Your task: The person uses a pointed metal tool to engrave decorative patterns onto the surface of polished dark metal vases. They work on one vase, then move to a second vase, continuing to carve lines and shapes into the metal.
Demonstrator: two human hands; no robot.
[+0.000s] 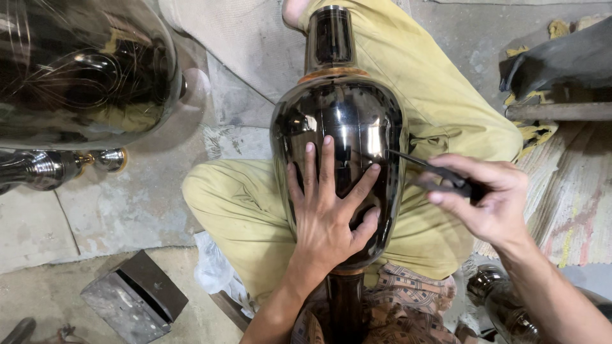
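Head view: dark polished vase [338,127] lies across the lap at centre, neck toward 12 o'clock. Left hand [328,213] flat on its belly, fingers spread apart. Right hand [488,197], at 3 o'clock, pinches a thin tool [424,167], tip on vase. Second vase [83,70] at 10 o'clock.

left hand [328,213] flat, fingers spread; right hand [488,194] in a pinch
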